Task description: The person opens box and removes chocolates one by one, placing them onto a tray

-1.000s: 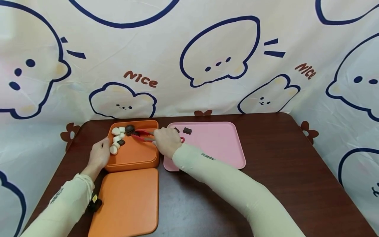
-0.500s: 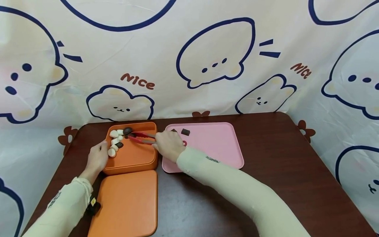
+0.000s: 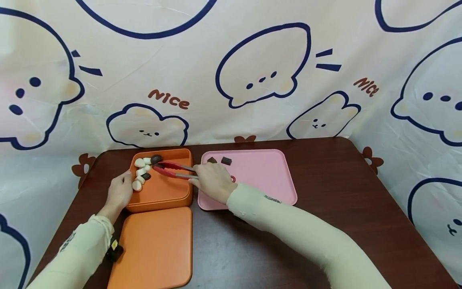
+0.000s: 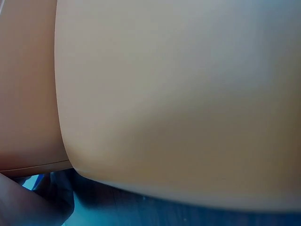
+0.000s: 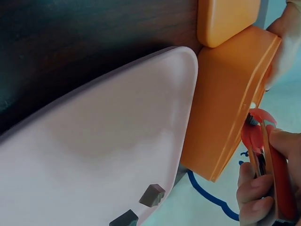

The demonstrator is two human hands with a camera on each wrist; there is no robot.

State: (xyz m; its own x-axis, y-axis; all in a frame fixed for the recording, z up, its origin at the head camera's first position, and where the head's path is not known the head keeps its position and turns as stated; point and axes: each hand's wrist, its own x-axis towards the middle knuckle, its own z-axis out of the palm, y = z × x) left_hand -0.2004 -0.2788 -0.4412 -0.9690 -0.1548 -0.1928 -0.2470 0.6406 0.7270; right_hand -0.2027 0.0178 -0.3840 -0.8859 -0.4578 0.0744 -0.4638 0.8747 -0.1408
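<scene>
Head view: the tongs [image 3: 174, 165], red with metal arms, extend leftward from the right hand [image 3: 213, 181], which grips them with thumb and fingers. Their red tips are inside the orange box [image 3: 162, 194], with a dark piece [image 5: 252, 119] visible between them in the right wrist view. A dark round piece [image 3: 156, 159] lies just beyond the tips. Farther left of the right hand, along the box's left side, are white pieces [image 3: 140, 163] and a small dark piece [image 3: 146, 176].

The left hand [image 3: 120, 190] touches the box's left wall; whether its fingers are curled cannot be told.

The pink tray [image 3: 260, 172] extends rightward from below the right hand. Two dark blocks [image 3: 226, 161] lie on it, just beyond that hand. An orange lid [image 3: 155, 245] lies to the right of the left forearm, on the dark wooden table [image 3: 325, 180].
</scene>
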